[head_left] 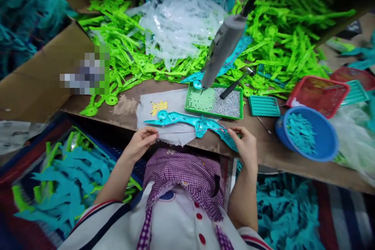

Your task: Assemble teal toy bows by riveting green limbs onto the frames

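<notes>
A turquoise plastic piece shaped like a toy bow [175,118] lies along the table's front edge, partly on a light grey cloth [146,105]. A thin reddish cord [183,131] runs across in front of it, from hand to hand. My left hand [143,141] pinches the cord's left end beside the cloth. At the right end of the turquoise piece, my right hand [244,142] has thumb and forefinger closed on the cord, close to the plastic. Above the piece hangs a grey electric screwdriver [224,49], its tip over a green tray [215,116].
Small metal screws [230,105] and a black-handled hammer [234,89] are in the tray. Green plastic parts [125,54] and clear strips [181,23] are heaped behind. A blue bowl [331,148] and a red basket [299,90] stand right. Bags of parts flank my lap.
</notes>
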The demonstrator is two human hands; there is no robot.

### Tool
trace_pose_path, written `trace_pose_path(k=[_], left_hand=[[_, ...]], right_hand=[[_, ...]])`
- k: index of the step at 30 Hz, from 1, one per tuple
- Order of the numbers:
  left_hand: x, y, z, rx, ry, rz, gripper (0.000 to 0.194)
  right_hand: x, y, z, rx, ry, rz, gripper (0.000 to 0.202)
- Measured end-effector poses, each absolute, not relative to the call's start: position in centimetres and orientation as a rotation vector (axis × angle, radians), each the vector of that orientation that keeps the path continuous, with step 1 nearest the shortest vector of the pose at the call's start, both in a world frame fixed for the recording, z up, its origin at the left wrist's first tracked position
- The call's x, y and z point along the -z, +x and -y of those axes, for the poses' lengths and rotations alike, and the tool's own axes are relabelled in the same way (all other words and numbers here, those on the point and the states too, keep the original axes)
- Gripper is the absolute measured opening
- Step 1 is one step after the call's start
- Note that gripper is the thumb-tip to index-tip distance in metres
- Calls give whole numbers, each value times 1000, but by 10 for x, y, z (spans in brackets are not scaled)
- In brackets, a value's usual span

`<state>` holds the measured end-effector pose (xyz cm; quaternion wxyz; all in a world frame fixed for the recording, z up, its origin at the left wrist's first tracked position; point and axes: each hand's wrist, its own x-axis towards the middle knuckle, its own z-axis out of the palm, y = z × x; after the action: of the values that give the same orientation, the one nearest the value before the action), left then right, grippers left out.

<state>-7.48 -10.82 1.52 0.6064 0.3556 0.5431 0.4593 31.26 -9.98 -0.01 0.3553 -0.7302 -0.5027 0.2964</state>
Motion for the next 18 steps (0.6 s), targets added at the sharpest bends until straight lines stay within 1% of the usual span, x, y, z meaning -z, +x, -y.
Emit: trace_pose_path(k=[3,7,10,13,15,16,18], left_hand=[[-28,-86,111,-1138,718,-1200,43],[-57,-73,87,-1360,916,-1173,40],[-78,-53,59,-1433,1109,-1185,43],[-93,-37,40,-1555,1190,-1153,48],[-98,-34,40,-1577,1221,-1023,49],[-99,-36,44,-1556,1243,-936,49],[-96,-48,58,-1443,1294,-786,46]], right_hand=[[13,314,102,-718,-1918,1361,50],[14,321,103,-632,-1898,1348,45],[-9,323,106,-433,-1850,1369,43],[-45,300,95,-277,-1659,1460,40],[-61,267,73,-334,-1488,1667,29],[-64,248,60,-452,-1395,1877,26],[-60,207,34,-629,-1225,2307,25]])
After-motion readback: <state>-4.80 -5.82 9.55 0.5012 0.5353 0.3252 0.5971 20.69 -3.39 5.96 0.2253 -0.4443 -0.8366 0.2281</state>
